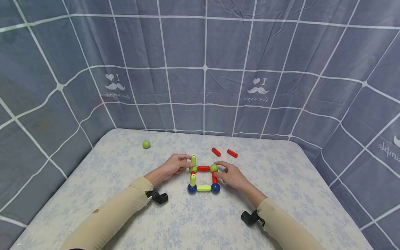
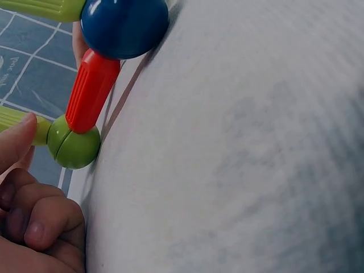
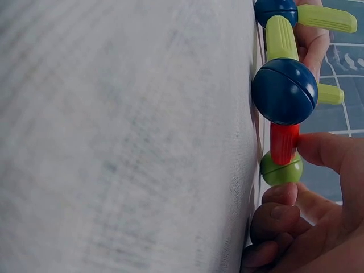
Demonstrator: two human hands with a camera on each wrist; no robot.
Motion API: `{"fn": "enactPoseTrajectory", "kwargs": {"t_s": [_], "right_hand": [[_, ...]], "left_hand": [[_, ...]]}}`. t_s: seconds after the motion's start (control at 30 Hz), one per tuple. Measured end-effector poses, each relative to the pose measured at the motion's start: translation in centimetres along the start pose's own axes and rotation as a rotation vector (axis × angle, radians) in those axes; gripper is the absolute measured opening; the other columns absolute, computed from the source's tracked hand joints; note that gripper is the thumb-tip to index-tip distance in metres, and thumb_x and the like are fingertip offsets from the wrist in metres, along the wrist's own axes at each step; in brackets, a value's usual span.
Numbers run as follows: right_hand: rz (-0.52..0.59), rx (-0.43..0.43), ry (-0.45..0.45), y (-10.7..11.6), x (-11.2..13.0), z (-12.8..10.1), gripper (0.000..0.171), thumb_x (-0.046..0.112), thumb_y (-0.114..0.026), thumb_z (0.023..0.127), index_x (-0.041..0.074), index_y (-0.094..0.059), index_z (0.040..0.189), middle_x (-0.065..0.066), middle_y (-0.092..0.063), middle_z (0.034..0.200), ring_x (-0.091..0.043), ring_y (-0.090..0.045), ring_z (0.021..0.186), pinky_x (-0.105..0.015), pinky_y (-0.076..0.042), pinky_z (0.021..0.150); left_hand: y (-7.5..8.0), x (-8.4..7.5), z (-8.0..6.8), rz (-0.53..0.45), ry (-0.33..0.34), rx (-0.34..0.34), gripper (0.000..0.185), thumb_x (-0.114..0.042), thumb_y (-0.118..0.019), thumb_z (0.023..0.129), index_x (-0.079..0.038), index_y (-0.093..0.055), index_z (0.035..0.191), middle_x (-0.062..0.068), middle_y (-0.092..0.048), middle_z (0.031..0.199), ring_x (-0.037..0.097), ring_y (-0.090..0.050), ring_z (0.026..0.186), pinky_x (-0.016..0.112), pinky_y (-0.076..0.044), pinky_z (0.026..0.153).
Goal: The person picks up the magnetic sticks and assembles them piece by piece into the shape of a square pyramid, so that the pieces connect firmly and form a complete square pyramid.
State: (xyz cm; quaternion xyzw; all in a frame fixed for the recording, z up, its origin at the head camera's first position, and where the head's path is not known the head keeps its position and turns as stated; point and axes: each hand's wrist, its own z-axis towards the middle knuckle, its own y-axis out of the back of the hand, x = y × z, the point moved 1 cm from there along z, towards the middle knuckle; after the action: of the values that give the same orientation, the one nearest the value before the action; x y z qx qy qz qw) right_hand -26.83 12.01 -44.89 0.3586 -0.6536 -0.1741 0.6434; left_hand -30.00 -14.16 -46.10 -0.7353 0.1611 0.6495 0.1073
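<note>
On the table lies a square of magnetic building rods and balls. Two blue balls form its near corners, joined by a yellow-green rod; two green balls form the far corners, joined by a red rod. Red rods make both sides. Upright yellow-green rods stand on the two left balls. My left hand pinches the far upright rod low down, by its green ball. With the right hand I hold the far right corner, thumb against the red side rod, index finger behind the ball.
Two loose red rods lie beyond the square, towards the right. A single green ball sits at the far left of the table. Grey checked curtains hang behind the table and along its sides.
</note>
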Motion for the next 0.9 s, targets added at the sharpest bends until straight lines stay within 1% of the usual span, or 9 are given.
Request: {"fn": "enactPoseTrajectory", "kwargs": {"t_s": [0.2,0.37,0.43,0.53,0.63,0.7,0.77,0.9], "right_hand": [[-0.002,-0.003,0.005,0.1,-0.1,0.0,0.046,0.039,-0.066,0.082,0.030,-0.054,0.126,-0.003,-0.052,0.058,-0.017,-0.045,0.049,-0.028,-0.032,0.046],[0.001,0.003,0.008,0.1,-0.1,0.1,0.046,0.040,-0.066,0.082,0.031,-0.054,0.126,-0.003,-0.052,0.058,-0.017,-0.044,0.049,-0.028,-0.033,0.047],[0.002,0.004,0.011,0.1,-0.2,0.1,0.046,0.040,-0.066,0.082,0.031,-0.054,0.125,-0.003,-0.052,0.058,-0.017,-0.045,0.049,-0.028,-0.033,0.047],[0.006,0.002,0.013,0.0,-0.2,0.1,0.045,0.040,-0.066,0.082,0.032,-0.054,0.125,-0.003,-0.052,0.057,-0.017,-0.045,0.049,-0.029,-0.034,0.047],[0.009,0.001,0.014,0.1,-0.2,0.2,0.045,0.039,-0.067,0.082,0.032,-0.054,0.125,-0.003,-0.052,0.057,-0.017,-0.046,0.049,-0.029,-0.034,0.047],[0.011,0.001,0.010,0.1,-0.1,0.2,0.046,0.039,-0.067,0.082,0.031,-0.054,0.125,-0.003,-0.052,0.057,-0.017,-0.047,0.050,-0.029,-0.034,0.048],[0.011,0.004,0.007,0.1,-0.1,0.2,0.046,0.039,-0.067,0.082,0.031,-0.054,0.126,-0.003,-0.052,0.057,-0.017,-0.047,0.050,-0.029,-0.034,0.048],[0.007,0.009,-0.006,0.2,-0.1,0.1,0.047,0.039,-0.067,0.082,0.031,-0.054,0.126,-0.004,-0.052,0.058,-0.018,-0.046,0.050,-0.028,-0.033,0.047]], "left_hand": [[-0.1,0.2,0.2,0.031,0.003,-0.006,0.044,-0.021,-0.073,0.079,-0.011,-0.060,0.120,-0.003,-0.030,0.052,0.012,-0.020,0.043,0.025,-0.021,0.042],[-0.1,0.2,-0.1,0.052,0.003,-0.021,0.043,-0.019,-0.073,0.078,-0.012,-0.061,0.119,-0.003,-0.031,0.052,0.012,-0.022,0.043,0.025,-0.023,0.043],[-0.1,0.1,-0.5,0.048,0.008,-0.052,0.040,-0.018,-0.074,0.078,-0.012,-0.062,0.116,-0.003,-0.031,0.052,0.012,-0.023,0.043,0.026,-0.024,0.043],[-0.2,0.0,-1.2,0.052,0.003,-0.117,0.038,-0.017,-0.073,0.079,-0.009,-0.063,0.114,-0.003,-0.031,0.052,0.012,-0.025,0.042,0.026,-0.025,0.042],[-0.3,0.1,-2.0,0.085,-0.014,-0.188,0.034,-0.015,-0.073,0.078,-0.005,-0.064,0.109,-0.003,-0.033,0.052,0.011,-0.027,0.040,0.026,-0.026,0.041],[-0.5,0.1,-2.7,0.113,-0.022,-0.205,0.030,-0.016,-0.073,0.078,-0.006,-0.065,0.105,-0.003,-0.035,0.053,0.012,-0.028,0.041,0.026,-0.027,0.041],[-0.8,0.1,-3.3,0.143,-0.019,-0.199,0.026,-0.018,-0.074,0.078,-0.009,-0.067,0.101,-0.002,-0.037,0.054,0.012,-0.030,0.042,0.025,-0.029,0.042],[-1.6,0.1,-4.1,0.201,-0.027,-0.134,0.024,-0.024,-0.075,0.077,-0.018,-0.070,0.099,0.004,-0.046,0.061,0.014,-0.035,0.048,0.026,-0.033,0.047]]}}
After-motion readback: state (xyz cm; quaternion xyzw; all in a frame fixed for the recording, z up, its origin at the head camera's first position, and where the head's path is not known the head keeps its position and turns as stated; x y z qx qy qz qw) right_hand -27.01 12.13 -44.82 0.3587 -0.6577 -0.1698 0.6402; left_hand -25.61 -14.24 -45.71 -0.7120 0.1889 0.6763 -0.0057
